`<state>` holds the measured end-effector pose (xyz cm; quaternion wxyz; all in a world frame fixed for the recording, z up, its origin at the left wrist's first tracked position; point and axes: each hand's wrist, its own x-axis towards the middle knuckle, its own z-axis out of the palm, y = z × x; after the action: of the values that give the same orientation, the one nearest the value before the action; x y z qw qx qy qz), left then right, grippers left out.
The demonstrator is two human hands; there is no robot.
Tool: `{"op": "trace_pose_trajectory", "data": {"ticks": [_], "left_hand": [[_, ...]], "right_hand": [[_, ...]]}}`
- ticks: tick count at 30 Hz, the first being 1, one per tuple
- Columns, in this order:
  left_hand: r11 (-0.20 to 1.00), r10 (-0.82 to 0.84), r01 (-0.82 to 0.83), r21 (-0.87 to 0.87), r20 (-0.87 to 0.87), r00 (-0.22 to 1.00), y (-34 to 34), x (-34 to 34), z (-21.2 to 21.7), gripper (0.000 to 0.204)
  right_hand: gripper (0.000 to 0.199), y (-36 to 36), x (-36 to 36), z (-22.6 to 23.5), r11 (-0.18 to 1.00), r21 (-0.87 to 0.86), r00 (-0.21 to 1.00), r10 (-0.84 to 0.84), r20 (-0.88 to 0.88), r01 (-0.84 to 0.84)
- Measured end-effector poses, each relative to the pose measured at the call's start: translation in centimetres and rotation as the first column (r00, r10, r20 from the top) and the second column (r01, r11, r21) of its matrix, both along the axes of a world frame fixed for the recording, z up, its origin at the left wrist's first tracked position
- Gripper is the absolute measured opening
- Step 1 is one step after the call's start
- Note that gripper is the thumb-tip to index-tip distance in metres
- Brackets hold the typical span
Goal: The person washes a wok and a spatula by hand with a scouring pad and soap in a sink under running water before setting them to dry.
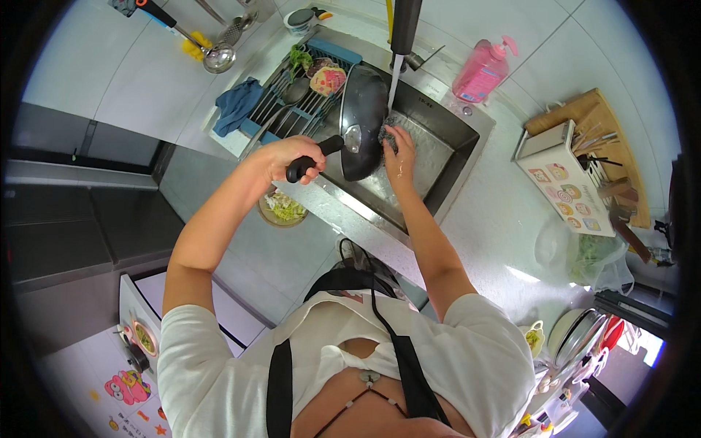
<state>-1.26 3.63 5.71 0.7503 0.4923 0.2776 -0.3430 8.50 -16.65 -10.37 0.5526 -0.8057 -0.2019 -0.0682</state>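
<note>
A dark frying pan (364, 109) is held tilted on its side over the steel sink (431, 157), its outer base turned to the left. My left hand (293, 159) is wrapped round the pan's black handle (315, 158). On the pan's inner side, my right hand (399, 155) presses a grey scouring pad (388, 130) with curled fingers. Water runs from the black faucet (404, 29) in a stream just by the pan's far edge. The pan's inside is mostly hidden from this view.
Left of the pan, a drying rack (281, 120) over the sink holds a ladle (296, 91), greens and a pink-patterned thing. A blue cloth (237, 106) hangs beside it. Pink soap bottle (480, 71) stands behind the sink; a knife holder (566, 179) stands right. A bowl of vegetable scraps (283, 208) sits below.
</note>
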Motion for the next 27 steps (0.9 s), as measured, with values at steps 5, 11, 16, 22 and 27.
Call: {"op": "trace_pose_trajectory", "data": {"ticks": [5, 11, 16, 22, 27], "left_hand": [[1.0, -0.03, 0.03, -0.003, 0.022, 0.999, -0.6, 0.1, 2.1, 0.015], [0.977, 0.073, -0.078, -0.197, -0.034, 0.997, -0.9, -0.5, 3.8, 0.02], [0.922, 0.147, -0.188, -0.338, -0.144, 0.979, -0.8, -0.7, 4.0, 0.023], [0.874, 0.215, -0.234, -0.427, -0.093, 0.972, -1.6, -1.5, 1.6, 0.025], [0.779, 0.279, -0.297, -0.552, -0.118, 0.953, -2.6, -2.2, -1.6, 0.032]], "right_hand": [[0.027, -1.1, 0.8, 1.9, 0.997, 0.07, 0.996, -0.022, -0.092, 0.028], [0.026, -1.4, 2.0, 4.1, 0.995, 0.094, 0.999, -0.01, -0.04, 0.014], [0.024, -1.1, 2.6, 5.8, 0.995, 0.079, 0.998, 0.059, -0.014, -0.058], [0.023, -1.4, 3.2, 4.2, 0.998, -0.001, 0.997, 0.056, -0.049, -0.057], [0.024, -2.7, 3.0, 4.0, 0.999, 0.014, 0.983, -0.029, -0.182, 0.032]]}}
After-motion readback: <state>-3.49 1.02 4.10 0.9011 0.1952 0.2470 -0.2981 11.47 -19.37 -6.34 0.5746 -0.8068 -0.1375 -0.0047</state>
